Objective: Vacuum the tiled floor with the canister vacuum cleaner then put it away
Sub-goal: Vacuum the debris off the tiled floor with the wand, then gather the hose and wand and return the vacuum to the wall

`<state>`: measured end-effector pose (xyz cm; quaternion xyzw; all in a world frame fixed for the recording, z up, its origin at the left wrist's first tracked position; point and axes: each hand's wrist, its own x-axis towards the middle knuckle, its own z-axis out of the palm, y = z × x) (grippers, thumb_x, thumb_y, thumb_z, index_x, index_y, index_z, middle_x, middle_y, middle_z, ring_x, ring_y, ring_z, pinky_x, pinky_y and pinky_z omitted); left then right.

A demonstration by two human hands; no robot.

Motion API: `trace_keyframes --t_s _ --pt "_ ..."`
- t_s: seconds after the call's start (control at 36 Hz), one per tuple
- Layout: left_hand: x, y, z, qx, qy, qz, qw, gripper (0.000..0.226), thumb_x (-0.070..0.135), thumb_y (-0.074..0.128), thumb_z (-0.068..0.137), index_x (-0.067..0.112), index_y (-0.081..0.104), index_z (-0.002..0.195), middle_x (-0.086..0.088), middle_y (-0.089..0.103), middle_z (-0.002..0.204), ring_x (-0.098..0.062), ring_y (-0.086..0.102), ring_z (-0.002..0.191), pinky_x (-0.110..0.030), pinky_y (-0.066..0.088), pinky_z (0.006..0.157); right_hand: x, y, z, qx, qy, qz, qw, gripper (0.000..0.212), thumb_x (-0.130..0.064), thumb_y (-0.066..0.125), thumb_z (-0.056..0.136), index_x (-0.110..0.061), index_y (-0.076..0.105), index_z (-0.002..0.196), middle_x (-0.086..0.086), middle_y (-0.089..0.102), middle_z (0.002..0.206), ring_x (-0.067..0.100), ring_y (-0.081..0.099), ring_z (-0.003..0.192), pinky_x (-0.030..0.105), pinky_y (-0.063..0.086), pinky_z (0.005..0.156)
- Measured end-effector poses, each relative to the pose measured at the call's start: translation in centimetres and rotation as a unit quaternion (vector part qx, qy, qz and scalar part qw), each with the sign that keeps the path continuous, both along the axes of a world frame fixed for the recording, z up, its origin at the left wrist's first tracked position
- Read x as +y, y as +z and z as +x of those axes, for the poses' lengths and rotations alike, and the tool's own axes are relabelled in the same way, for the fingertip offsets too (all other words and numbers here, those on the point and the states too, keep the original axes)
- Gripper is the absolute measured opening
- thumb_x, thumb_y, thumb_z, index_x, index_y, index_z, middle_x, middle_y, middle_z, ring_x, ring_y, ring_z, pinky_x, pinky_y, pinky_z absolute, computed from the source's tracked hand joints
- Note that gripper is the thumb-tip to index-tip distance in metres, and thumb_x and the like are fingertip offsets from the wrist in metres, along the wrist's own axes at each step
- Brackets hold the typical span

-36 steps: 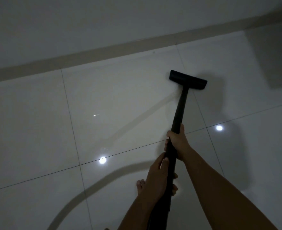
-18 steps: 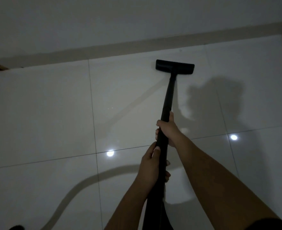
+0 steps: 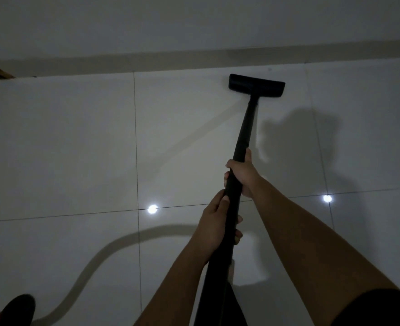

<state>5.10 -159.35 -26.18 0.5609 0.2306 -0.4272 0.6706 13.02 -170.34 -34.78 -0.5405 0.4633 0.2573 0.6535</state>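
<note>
Dim room: glossy tiled floor (image 3: 65,149), two lamp glints (image 3: 152,208) on grout lines well back from floor head (image 3: 256,85), skirting (image 3: 194,60) and pale wall (image 3: 194,20) just beyond it. Sits flat on tile, near skirting, apparently not touching. Black wand (image 3: 244,132) running back from floor head toward camera.

Gripping wand, nearer floor head: right hand (image 3: 243,175), fingers wrapped round tube, thumb laid along it. Just behind, farther from floor head: left hand (image 3: 214,222), fingers likewise curled round wand.

Curved hose shadow (image 3: 100,255) well back and left of floor head. Dark rounded shape (image 3: 17,309) far back-left, at frame corner; cannot tell what.

Judged: vacuuming under way, stroke reaching out near wall. No debris visible, so cannot tell which tiles are done. Left to do, by the look: any remaining floor, then putting away, not yet begun.
</note>
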Motion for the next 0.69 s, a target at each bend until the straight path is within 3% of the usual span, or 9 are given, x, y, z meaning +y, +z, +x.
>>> trace_keyframes --t_s 0.36,0.44,0.5,0.61,0.69 --pt "10.3 2.0 -7.2 0.033 -0.079 0.027 0.996 0.025 0.034 0.033 0.101 0.040 0.041 0.124 -0.015 0.058 0.083 -0.014 0.057 0.045 -0.022 0.051 0.045 9.5 1.1 -9.5 -0.004 -0.102 0.042 0.994 0.076 -0.002 0.048 0.094 -0.047 0.015 0.147 0.006 0.048 0.068 0.015 0.048 0.050 0.027 0.047 0.045" --pt "13.7 2.9 -8.9 0.027 -0.124 0.033 0.991 0.021 0.032 0.046 0.097 0.045 0.043 0.114 -0.011 0.061 0.088 -0.013 0.060 0.048 -0.022 0.053 0.050 12.7 1.9 -12.0 -0.007 -0.129 0.045 0.991 0.075 -0.002 0.048 0.094 -0.045 0.016 0.148 0.005 0.047 0.063 0.015 0.048 0.048 0.027 0.047 0.044" --pt "16.1 3.5 -10.2 0.021 -0.148 0.030 0.988 0.033 0.026 0.058 0.092 0.046 0.042 0.114 -0.003 0.062 0.093 -0.013 0.061 0.051 -0.022 0.055 0.054 15.0 2.5 -13.7 -0.011 -0.148 0.055 0.987 0.073 -0.003 0.048 0.095 -0.042 0.017 0.148 0.005 0.046 0.061 0.014 0.048 0.048 0.025 0.047 0.042" --pt "21.6 4.6 -11.8 -0.005 -0.196 0.097 0.976 0.067 0.010 0.072 0.080 0.035 0.040 0.133 0.003 0.056 0.095 -0.015 0.063 0.059 -0.023 0.058 0.062 19.9 3.3 -16.8 -0.023 -0.174 0.070 0.982 0.070 -0.004 0.049 0.096 -0.042 0.018 0.147 0.006 0.048 0.067 0.015 0.050 0.051 0.026 0.049 0.045" --pt "25.7 5.7 -12.2 -0.071 -0.272 0.174 0.944 0.073 0.007 0.075 0.076 0.028 0.043 0.138 0.000 0.059 0.100 -0.016 0.063 0.064 -0.027 0.058 0.068 23.5 4.1 -18.6 -0.038 -0.134 0.058 0.988 0.072 -0.014 0.051 0.099 -0.039 0.009 0.152 0.013 0.060 0.092 0.021 0.061 0.067 0.035 0.056 0.062"
